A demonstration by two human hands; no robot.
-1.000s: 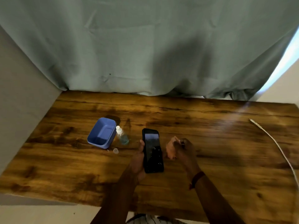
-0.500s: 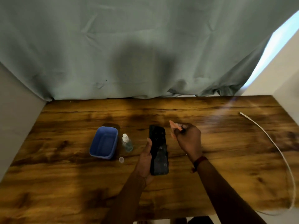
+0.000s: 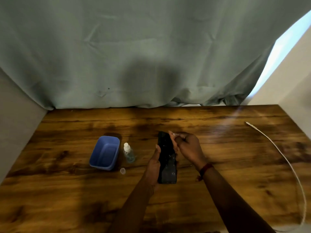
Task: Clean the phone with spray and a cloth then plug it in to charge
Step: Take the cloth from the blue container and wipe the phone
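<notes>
Over the middle of the table (image 3: 67, 190), the left hand (image 3: 154, 167) grips the black phone (image 3: 166, 157) along its left side, while the right hand (image 3: 188, 148) pinches a small cloth (image 3: 173, 139) against its far right edge. Left of them stand a spray bottle (image 3: 128, 153) and a blue tub (image 3: 105, 153); a white cable (image 3: 253, 127) lies near the right edge.
</notes>
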